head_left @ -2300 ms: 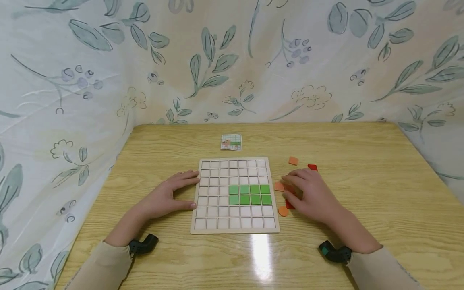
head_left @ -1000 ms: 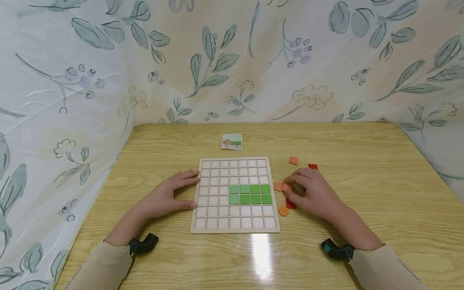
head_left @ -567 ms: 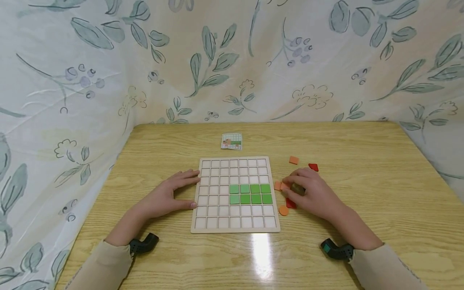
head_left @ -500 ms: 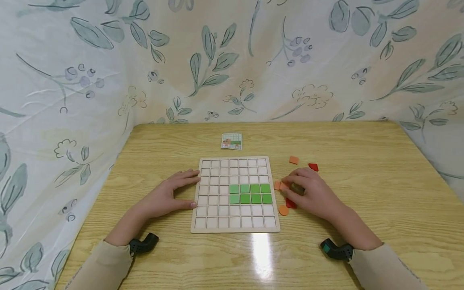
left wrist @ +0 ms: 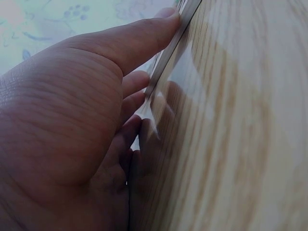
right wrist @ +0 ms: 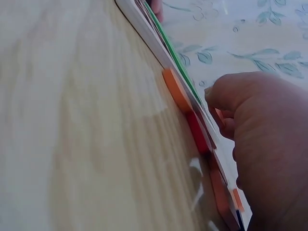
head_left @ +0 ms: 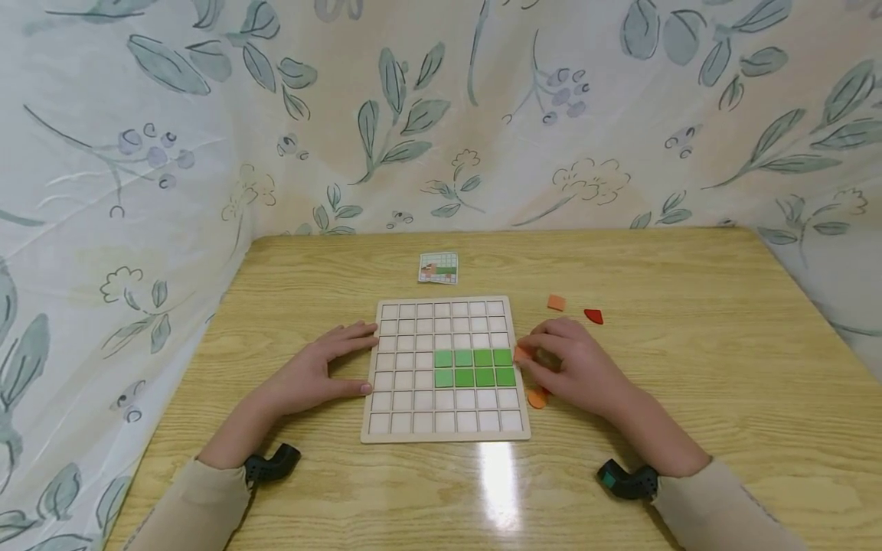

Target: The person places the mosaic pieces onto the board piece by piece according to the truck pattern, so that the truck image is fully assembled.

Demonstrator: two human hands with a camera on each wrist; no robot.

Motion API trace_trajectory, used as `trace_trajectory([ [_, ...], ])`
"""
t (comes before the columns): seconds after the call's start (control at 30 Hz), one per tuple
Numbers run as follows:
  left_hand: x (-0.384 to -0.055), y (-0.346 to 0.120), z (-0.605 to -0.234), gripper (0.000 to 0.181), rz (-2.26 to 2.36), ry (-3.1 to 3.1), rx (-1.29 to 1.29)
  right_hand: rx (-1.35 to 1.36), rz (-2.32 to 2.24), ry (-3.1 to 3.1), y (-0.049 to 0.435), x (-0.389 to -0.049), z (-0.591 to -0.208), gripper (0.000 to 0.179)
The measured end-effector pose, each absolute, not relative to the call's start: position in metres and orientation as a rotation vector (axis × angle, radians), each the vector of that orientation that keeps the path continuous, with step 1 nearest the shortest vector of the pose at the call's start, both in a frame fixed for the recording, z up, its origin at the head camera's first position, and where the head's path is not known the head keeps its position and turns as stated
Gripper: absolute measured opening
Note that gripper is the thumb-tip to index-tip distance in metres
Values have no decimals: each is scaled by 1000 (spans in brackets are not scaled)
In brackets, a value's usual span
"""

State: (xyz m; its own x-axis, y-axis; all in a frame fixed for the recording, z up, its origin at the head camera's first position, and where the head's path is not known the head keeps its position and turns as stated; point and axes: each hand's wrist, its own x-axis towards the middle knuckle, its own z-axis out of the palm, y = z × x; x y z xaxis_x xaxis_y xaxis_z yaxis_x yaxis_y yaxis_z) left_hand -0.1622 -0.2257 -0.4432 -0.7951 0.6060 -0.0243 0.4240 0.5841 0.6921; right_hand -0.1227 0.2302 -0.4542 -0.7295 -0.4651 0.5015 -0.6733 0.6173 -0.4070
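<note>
A wooden grid board (head_left: 403, 400) lies on the table with several green square tiles (head_left: 485, 357) set in two rows at its right side. My left hand (head_left: 313, 371) rests at the board's left edge, thumb and fingertips touching the rim, fingers relaxed. At the opposite edge, my right hand (head_left: 579, 371) pinches an orange tile (head_left: 521, 353) between thumb and fingers; the tile overlaps the rim in the head view. Just below that hand lies a round orange tile (head_left: 537, 398). The right wrist view shows a red tile (right wrist: 198, 132) beside it, hidden by the hand from above.
Behind the board lies a small picture card (head_left: 438, 268) showing a coloured grid pattern. An orange square tile (head_left: 556, 302) and a red rounded tile (head_left: 593, 316) lie beyond the right hand. A patterned cloth (head_left: 441, 115) hangs at the table's back and sides.
My right hand has pinched an orange tile and moved left with it, from among the loose tiles to the board's right edge. The left hand has stayed in place.
</note>
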Motion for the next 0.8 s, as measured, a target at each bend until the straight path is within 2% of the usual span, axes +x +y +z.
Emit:
trace_trajectory([
  [0.8, -161, -227, -442, 79, 1037, 2544, 838, 1097, 854, -2390, 164, -128, -448, 14],
])
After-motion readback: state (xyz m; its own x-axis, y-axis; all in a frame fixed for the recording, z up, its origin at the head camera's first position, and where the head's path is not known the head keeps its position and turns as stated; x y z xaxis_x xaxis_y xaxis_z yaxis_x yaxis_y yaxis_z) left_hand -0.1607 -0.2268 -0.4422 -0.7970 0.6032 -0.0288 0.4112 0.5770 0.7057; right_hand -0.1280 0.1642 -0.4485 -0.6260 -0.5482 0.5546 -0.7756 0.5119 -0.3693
